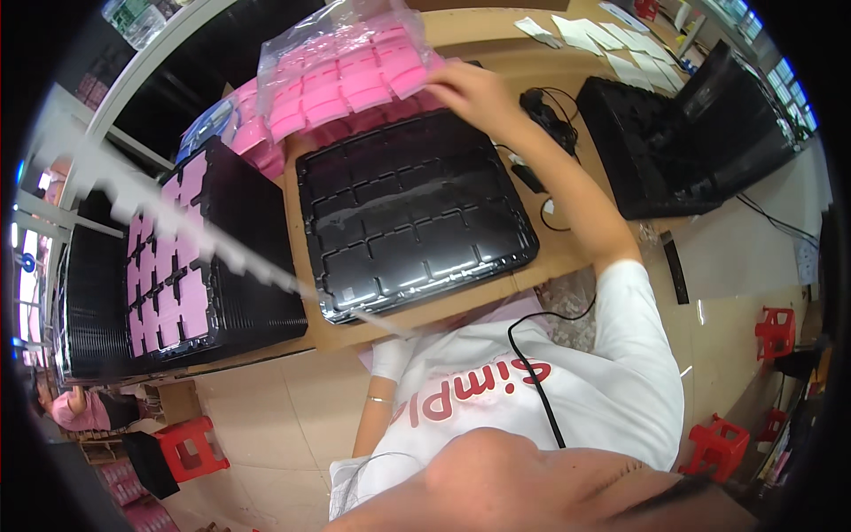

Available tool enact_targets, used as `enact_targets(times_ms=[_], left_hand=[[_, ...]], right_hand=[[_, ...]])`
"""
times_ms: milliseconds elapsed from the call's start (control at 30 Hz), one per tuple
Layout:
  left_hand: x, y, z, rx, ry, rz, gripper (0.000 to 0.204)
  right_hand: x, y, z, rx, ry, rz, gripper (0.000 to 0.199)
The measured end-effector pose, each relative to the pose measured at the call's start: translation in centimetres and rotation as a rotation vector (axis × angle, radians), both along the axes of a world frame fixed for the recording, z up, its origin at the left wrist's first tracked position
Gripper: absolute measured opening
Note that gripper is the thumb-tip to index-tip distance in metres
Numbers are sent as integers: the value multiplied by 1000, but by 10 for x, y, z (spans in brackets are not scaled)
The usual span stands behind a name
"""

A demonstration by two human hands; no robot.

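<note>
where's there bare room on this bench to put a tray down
Barest: the empty black tray under the right hand, and a table strip between it and the right-hand black trays. Crowded: the pink bags behind and the filled tray stack on the left.

One empty black compartment tray (415,208) lies at the middle of the worktop (496,35). To its left, along the worktop's left edge, stands one stack of black trays (248,266) whose top tray carries pink pieces; how many pieces cannot be counted exactly. A second stack of black trays (89,306) stands farther left. At the right edge there are two more black trays (651,146), one flat and one tilted up. One clear bag of pink pieces (341,66) sits at the far edge, with one hand (470,89) on it. Several white paper slips (612,40) lie at the far right corner. Three red stools (191,448) stand on the floor.
</note>
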State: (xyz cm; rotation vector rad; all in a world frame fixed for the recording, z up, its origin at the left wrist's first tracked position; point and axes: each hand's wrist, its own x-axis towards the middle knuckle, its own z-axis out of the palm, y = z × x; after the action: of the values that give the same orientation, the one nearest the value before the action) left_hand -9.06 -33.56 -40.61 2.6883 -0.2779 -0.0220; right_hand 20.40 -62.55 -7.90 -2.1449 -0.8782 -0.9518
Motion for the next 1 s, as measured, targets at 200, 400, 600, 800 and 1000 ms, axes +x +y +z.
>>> enact_targets(times_ms=[200,400,600,800,1000], left_hand=[[6,-6,83,75,526,128,51],[-3,32,164,10,516,-93,55],[8,62,252,-200,226,387,30],[48,50,272,-639,127,610,15],[140,29,259,-1181,-9,391,34]], right_hand=[[166,87,-71,-317,-17,-100,28],[191,102,-24,-525,598,143,28],[193,96,-38,-537,370,178,27],[185,88,-38,-382,518,146,16],[188,90,-44,287,172,-4,15]])
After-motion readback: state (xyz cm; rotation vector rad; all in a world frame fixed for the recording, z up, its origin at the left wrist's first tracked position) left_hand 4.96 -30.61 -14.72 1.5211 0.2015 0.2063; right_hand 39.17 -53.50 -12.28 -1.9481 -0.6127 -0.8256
